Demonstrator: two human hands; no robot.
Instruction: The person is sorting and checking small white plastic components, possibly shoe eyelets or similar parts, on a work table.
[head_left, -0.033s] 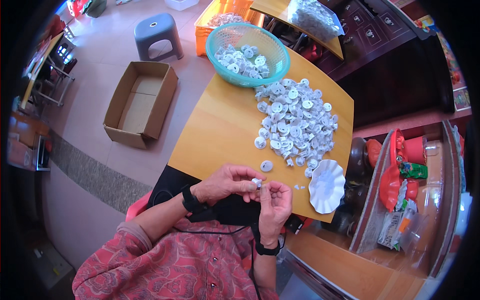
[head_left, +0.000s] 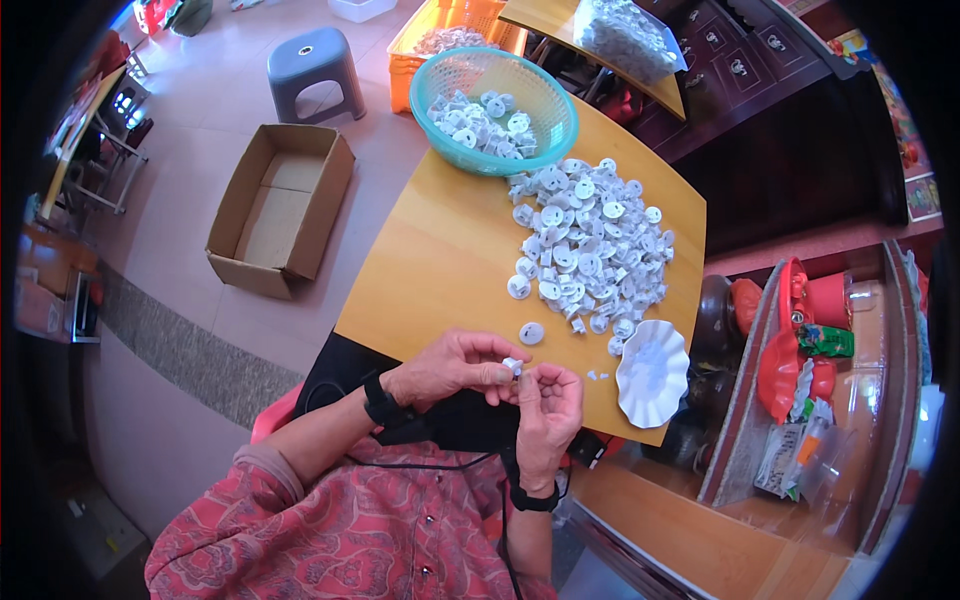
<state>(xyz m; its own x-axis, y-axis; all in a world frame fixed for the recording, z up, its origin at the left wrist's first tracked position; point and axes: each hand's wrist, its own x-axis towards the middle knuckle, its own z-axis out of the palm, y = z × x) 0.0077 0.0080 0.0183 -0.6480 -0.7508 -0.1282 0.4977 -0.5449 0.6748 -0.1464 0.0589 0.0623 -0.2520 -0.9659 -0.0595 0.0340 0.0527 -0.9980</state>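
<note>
My left hand (head_left: 452, 368) pinches a small white plastic part (head_left: 513, 367) between thumb and fingers, just off the table's near edge. The fingertips of my right hand (head_left: 547, 405) are closed against its right side; whatever they grip is too small to make out. Beyond my hands, a large heap of similar white plastic parts (head_left: 590, 245) with round discs covers the right of the wooden table (head_left: 420, 240). One lone white part (head_left: 531, 333) lies disc up close to my left fingers. A white scalloped dish (head_left: 640, 400) with small pale pieces inside stands to the right.
A teal plastic basket (head_left: 440, 140) at the table's far end holds more white parts. Tiny white bits (head_left: 597, 376) lie beside the dish. On the floor to the left are a cardboard box (head_left: 320, 220) and a grey stool (head_left: 310, 60). An orange crate (head_left: 400, 80) stands behind the basket.
</note>
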